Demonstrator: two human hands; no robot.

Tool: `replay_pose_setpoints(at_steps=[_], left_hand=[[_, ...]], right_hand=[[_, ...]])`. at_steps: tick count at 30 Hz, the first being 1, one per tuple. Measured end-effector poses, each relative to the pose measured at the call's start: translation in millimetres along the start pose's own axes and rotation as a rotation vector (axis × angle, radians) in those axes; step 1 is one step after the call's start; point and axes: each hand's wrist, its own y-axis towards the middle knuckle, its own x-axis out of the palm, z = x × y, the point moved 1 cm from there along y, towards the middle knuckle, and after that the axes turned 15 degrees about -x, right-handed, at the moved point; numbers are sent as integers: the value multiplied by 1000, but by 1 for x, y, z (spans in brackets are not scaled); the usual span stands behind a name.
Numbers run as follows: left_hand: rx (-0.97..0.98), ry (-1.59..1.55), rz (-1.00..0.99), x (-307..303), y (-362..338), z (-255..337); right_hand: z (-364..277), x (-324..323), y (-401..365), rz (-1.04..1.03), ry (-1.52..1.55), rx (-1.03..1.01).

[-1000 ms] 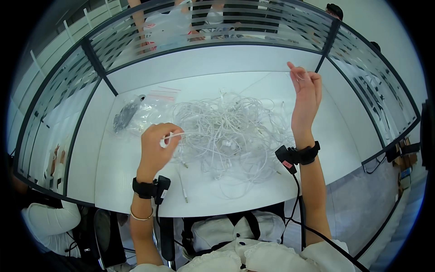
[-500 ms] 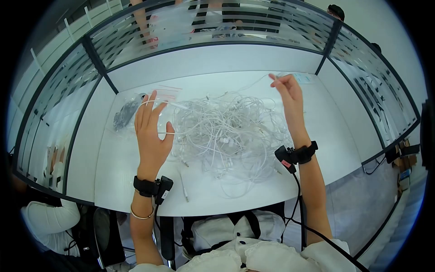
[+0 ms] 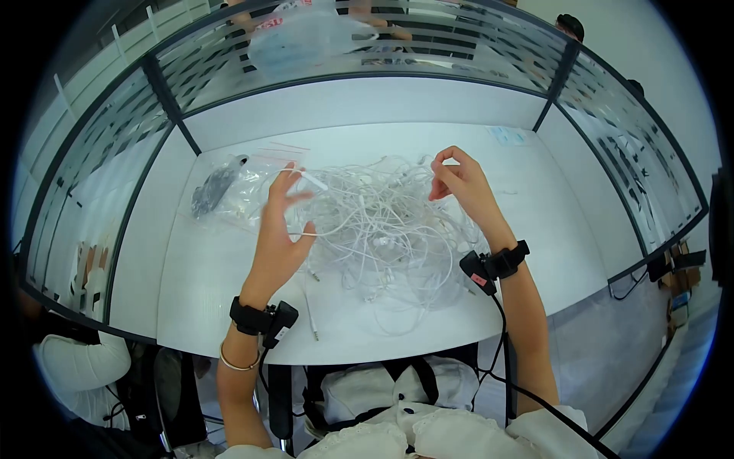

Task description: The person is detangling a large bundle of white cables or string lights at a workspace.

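Note:
A tangled heap of thin white cables [image 3: 382, 206] lies in the middle of the white table. My left hand [image 3: 279, 237] is at the heap's left side, fingers and thumb spread apart. Strands of cable run by its fingertips and thumb, and a small white stick-shaped piece [image 3: 314, 181] shows just right of the fingers. Over the heap's upper right edge is my right hand [image 3: 466, 187], its fingers bent and pinched together. A white cable led to this pinch a moment ago; the fingers now hide most of it. One cable with a metal plug [image 3: 313, 321] lies below the heap.
Clear plastic bags [image 3: 245, 187], one around something dark grey, lie at the back left. A pale blue printed sheet [image 3: 507, 136] is at the back right. Low partitions [image 3: 367, 99] enclose the table. Black wires [image 3: 497, 329] trail from the wrist cameras.
My right hand has come down and left, from the table's back to the heap's edge. My left hand has shifted slightly right, fingers still spread. Beyond the partition, a plastic bag has appeared.

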Motion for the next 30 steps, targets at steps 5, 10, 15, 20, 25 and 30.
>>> replay_pose_setpoints(at_steps=[5, 10, 15, 20, 25, 30], left_hand=[[-185, -714, -308, 20, -5, 16], [-284, -828, -324, 27, -11, 27], [-323, -719, -216, 24, -10, 24], [-302, -789, -201, 27, -11, 22], [-244, -763, -216, 25, -11, 23], [-180, -715, -297, 24, -12, 17]], right_hand=[[-36, 27, -10, -58, 337, -94], [-38, 57, -17, -146, 444, -74], [-32, 60, -19, -216, 442, -7], [-34, 66, -24, -337, 322, -26], [-33, 71, -27, -323, 102, -119], [-28, 74, -27, -314, 77, -88]])
